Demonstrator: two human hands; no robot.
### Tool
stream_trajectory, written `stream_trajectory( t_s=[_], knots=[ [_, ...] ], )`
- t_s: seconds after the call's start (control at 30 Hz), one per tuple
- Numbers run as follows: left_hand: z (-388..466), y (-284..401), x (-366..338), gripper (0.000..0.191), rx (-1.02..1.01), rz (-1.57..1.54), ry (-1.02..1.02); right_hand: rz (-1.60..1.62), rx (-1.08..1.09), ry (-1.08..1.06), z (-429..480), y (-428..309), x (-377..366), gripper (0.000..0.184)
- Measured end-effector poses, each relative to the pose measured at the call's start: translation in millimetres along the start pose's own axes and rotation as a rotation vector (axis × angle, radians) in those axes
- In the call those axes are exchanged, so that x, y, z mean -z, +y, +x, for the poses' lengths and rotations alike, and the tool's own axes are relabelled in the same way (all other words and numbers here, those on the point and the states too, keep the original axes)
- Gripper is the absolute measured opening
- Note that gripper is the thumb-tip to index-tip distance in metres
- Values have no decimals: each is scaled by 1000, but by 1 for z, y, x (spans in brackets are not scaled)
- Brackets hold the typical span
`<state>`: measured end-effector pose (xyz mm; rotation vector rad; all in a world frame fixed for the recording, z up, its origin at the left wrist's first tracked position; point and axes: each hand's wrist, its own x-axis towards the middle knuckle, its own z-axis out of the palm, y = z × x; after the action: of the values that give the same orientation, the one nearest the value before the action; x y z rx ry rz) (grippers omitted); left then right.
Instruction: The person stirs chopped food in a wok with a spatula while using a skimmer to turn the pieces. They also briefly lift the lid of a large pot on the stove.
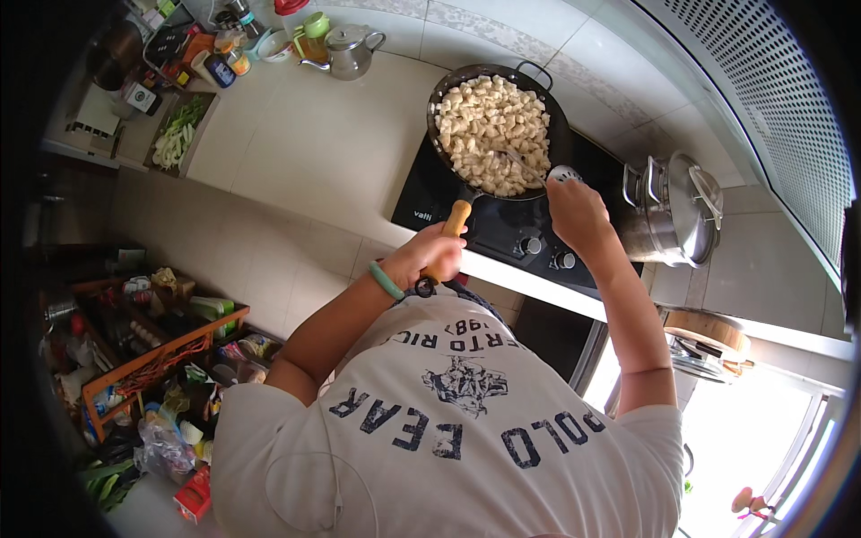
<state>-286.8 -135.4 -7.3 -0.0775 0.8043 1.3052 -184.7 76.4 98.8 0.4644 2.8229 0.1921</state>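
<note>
A dark wok (440, 144) with a wooden handle (459, 214) sits on the black Vatti cooktop (430, 181). Pale diced pieces of food (494, 128), perhaps meat or tofu, fill much of it. My left hand (430, 255), below a green bangle (386, 280), is wrapped around that handle. In my right hand (580, 210), at the wok's near right rim, is a metal cooking utensil (525, 165) whose end lies among the pieces. A slotted metal part (564, 173) shows beside my right fingers; whether it belongs to the same utensil I cannot tell.
A stacked steel steamer pot (672, 208) stands right of the wok, beneath the perforated range hood (760, 81). On the counter behind are a metal kettle (350, 54) and an oil jug (312, 39). Chopped greens (178, 134) lie far left; a cluttered wooden rack (161, 356) stands below.
</note>
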Motion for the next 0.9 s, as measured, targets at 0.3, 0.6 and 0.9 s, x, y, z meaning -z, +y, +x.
stream_trajectory(
  t_s=[0.3, 0.6, 0.9],
  knots=[
    [-1, -2, -1, 34, -1, -21, -15, -31, -279, -172, 38, -40, -31, 47],
    [2, -1, 1, 35, -4, -10, -26, -4, -215, -131, 10, -33, -23, 34],
    [6, -4, 5, 34, -24, 40, 7, 62, -78, 14, -7, -9, 11, 10]
  ],
)
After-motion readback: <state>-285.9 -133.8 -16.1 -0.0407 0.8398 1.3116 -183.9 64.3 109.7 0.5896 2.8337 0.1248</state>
